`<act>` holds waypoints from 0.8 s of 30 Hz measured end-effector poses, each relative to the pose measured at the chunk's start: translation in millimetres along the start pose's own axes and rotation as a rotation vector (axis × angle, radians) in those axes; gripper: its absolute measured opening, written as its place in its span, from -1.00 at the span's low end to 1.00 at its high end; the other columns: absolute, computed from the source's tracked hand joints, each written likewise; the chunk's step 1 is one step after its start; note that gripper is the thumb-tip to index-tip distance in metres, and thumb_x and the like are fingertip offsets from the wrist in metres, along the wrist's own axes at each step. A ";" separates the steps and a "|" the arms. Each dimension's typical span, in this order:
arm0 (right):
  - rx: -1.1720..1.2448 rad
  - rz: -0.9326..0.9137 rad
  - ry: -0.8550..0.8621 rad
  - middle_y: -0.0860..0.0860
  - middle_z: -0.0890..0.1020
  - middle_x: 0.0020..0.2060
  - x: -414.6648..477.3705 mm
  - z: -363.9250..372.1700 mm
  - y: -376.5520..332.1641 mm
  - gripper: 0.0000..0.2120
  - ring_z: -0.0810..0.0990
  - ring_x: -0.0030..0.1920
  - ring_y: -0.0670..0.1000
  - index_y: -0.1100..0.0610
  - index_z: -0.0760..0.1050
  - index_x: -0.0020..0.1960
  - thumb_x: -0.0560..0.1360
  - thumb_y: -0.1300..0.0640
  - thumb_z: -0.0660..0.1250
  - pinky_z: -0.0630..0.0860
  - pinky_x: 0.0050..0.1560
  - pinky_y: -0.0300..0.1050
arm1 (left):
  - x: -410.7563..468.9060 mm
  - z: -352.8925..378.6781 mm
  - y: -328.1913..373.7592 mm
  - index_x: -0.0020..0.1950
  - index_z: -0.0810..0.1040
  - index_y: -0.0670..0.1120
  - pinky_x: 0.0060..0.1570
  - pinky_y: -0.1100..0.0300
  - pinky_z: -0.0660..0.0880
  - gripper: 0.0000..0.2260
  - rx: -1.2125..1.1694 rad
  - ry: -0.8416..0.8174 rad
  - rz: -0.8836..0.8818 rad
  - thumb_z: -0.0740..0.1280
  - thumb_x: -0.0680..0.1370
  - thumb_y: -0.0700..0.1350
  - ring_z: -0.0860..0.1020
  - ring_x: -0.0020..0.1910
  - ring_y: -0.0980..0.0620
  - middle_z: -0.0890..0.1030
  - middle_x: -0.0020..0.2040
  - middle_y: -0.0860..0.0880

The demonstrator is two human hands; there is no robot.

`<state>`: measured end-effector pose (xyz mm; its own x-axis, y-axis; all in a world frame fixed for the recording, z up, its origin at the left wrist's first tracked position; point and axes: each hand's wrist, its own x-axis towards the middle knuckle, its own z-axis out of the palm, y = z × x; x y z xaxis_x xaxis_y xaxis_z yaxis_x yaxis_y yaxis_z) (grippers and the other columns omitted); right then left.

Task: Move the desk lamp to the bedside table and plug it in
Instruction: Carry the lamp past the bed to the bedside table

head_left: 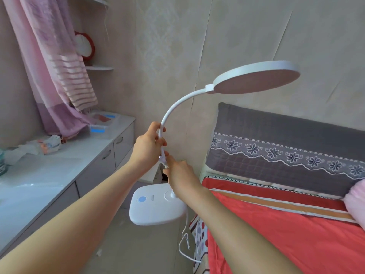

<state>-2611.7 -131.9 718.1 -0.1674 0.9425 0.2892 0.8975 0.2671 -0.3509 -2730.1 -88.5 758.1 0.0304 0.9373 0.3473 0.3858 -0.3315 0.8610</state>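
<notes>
While desk lamp [256, 81] hangs mid-air btwn surface [59, 175] and bed [276, 224], left hand [150, 145] fingers grasp its neck, right hand [177, 173] fingers pinch it lower; prob. carry step; next needs base set down, cord [185, 230] clear.

The lamp [256, 82] and its plug [163, 157] are white, with a pale blue button [142, 199] on the base [156, 212]. A pink and lilac striped curtain [59, 76] hangs far left. The far wall [167, 46] is beige with faint damask. On the right, a grey headboard [276, 129] carries white flowered lace [292, 157]; the near bedspread [286, 238] is red, banded orange and white.
</notes>
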 end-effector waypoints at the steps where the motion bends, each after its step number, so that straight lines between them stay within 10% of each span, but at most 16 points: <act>1: 0.000 0.012 -0.015 0.28 0.56 -0.07 6.6 0.9 2.0 -0.56 0.49 -0.08 0.24 0.06 0.20 0.45 0.59 0.24 0.13 0.27 -0.20 -0.08 | 6.4 1.5 -3.3 -0.01 0.40 0.13 -0.47 0.26 0.58 -0.71 0.003 -0.007 0.000 0.18 0.56 -0.30 0.66 -0.47 0.04 0.62 -0.19 -0.05; 24: 0.008 0.172 -0.031 0.29 0.61 -0.02 257.2 61.9 34.9 -0.60 0.56 -0.03 0.32 0.08 0.22 0.42 0.59 0.23 0.12 0.45 -0.12 0.04 | 265.8 7.4 -106.0 -0.01 0.39 0.12 -0.34 0.07 0.64 -0.72 -0.011 -0.120 0.020 0.17 0.55 -0.30 0.67 -0.44 -0.03 0.62 -0.20 -0.03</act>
<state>-2648.7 132.3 725.2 -0.0243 0.9802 0.1968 0.9109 0.1028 -0.3996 -2756.1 196.5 756.4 0.1479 0.9365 0.3181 0.3737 -0.3507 0.8587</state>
